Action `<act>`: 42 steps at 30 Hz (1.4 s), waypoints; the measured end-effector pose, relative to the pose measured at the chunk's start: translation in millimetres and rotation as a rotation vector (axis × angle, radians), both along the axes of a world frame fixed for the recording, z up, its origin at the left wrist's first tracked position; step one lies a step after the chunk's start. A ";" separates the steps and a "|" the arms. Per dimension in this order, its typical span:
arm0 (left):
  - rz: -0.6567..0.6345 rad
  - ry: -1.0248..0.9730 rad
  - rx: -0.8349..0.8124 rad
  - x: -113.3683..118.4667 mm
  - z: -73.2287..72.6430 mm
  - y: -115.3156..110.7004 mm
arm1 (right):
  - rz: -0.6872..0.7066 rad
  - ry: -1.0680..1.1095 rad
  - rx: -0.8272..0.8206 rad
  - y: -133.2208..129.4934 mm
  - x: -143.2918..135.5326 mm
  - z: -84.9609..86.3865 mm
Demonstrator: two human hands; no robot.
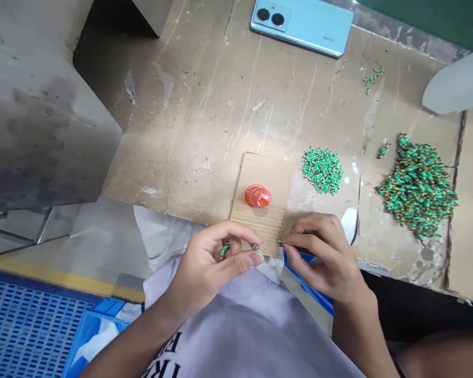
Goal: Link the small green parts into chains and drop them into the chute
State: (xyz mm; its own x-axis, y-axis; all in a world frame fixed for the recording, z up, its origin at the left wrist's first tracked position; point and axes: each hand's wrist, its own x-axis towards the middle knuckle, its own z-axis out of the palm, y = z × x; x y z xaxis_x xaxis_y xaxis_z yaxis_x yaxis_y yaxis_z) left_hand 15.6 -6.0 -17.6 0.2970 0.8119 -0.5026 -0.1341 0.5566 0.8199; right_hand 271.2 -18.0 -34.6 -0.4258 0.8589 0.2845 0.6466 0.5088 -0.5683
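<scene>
Between thumb and forefinger, my left hand [216, 260] pinches a small green painted piece [256, 249]. A second green piece [224, 251] sits in the curl of its fingers. My right hand [323, 252] pinches a tiny green piece [280, 242] at its fingertips, a little right of the left hand. Just beyond both hands lies a cardboard rectangle [266, 170], bearing a glossy red blob [257, 196] of paint or paste. Right of the cardboard is a heap of tiny green pieces [322, 170]. Farther right lies a bigger pile of larger green-and-yellow pieces [418, 186].
A light blue phone [303, 23] lies at the table's far side. Several loose green bits [373, 77] are scattered beyond the piles. A white rounded object [459, 81] stands at the right edge. Left is a grey metal housing [39, 115]; below it, a blue perforated crate [27, 320].
</scene>
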 end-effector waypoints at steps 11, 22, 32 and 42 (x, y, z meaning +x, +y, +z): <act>0.028 0.039 0.070 2.7 0.4 -0.2 | 0.053 0.002 -0.035 1.1 2.0 -1.6; 0.060 0.054 0.260 7.1 3.2 -1.6 | -0.171 0.394 -0.157 -10.9 -24.7 19.1; 0.063 0.155 0.434 10.1 9.8 -3.3 | -0.076 0.558 -0.361 -6.5 -43.5 27.8; 0.029 0.160 0.634 11.3 6.6 -3.3 | 0.004 0.530 -0.416 -3.9 -36.4 25.7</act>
State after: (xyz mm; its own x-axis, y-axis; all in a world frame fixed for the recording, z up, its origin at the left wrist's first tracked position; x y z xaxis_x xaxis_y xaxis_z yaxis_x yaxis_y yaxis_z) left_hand 26.9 -9.3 -11.0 0.2321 0.9719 0.0401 0.0090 -0.0434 0.9990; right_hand 234.7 -21.9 -8.9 -0.3236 0.9407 0.1015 0.2245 0.1805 -0.9576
